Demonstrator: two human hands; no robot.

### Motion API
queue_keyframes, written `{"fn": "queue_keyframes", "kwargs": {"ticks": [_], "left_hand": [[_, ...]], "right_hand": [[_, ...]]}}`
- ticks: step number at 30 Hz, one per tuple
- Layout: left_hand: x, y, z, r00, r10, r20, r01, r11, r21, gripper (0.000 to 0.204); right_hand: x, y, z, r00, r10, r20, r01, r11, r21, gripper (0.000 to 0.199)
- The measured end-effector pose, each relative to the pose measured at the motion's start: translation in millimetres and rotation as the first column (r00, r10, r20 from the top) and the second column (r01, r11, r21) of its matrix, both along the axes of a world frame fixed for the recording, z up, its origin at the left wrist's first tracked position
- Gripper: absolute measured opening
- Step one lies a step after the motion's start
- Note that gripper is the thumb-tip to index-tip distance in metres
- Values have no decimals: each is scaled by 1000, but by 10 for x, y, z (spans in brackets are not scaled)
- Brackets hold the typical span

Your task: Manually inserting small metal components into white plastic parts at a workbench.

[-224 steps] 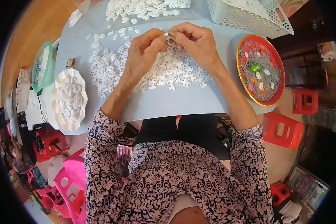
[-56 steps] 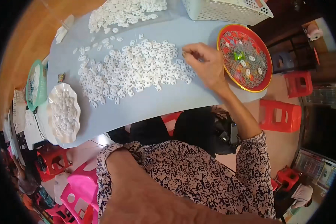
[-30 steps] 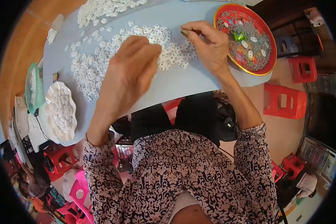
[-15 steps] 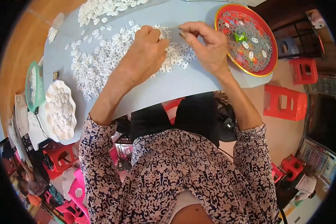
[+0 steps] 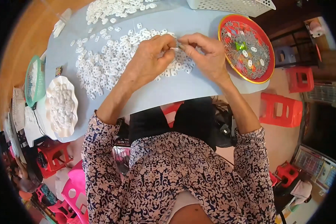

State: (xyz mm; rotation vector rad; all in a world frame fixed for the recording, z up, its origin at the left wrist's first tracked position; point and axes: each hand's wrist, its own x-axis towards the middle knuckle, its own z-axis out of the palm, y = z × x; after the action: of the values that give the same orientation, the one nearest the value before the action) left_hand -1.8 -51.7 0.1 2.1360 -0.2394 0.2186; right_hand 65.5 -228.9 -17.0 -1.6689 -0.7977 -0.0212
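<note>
Above the table's near half my two hands meet fingertip to fingertip. My left hand is closed in a pinch on a small white plastic piece, only partly visible between the fingers. The thumb and forefinger of my right hand are pressed together against that piece; whatever they pinch is too small to make out. Under and around my left hand spreads a pile of small white two-holed plastic pieces. Beside my right hand is a round red tray with a yellow rim, full of thin grey parts and several white pieces.
A scalloped white dish heaped with white pieces stands at the left, beside a green basket. More white pieces lie at the far edge, near a white perforated basket. Red stools stand on the floor at right.
My left hand has lifted off the pile and moved right to meet my right hand, bringing up a white piece. My right hand's fingertips have closed together. The view has shifted slightly.
</note>
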Motion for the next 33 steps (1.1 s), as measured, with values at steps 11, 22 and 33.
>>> {"fn": "queue_keyframes", "kwargs": {"ticks": [11, 22, 33], "left_hand": [[13, 33, 20, 971, 15, -240, -101, 932, -348, 12], [47, 39, -71, 969, -106, -223, -19, 870, -493, 18], [-8, -34, -44, 981, 11, -194, -69, 952, -297, 17]], "right_hand": [[-37, 37, -45, 991, 51, -125, -52, 999, -10, 15], [-23, 23, -50, 950, 103, -296, -70, 990, 120, 13], [-42, 36, -50, 977, 78, -198, -66, 996, 66, 14]]}}
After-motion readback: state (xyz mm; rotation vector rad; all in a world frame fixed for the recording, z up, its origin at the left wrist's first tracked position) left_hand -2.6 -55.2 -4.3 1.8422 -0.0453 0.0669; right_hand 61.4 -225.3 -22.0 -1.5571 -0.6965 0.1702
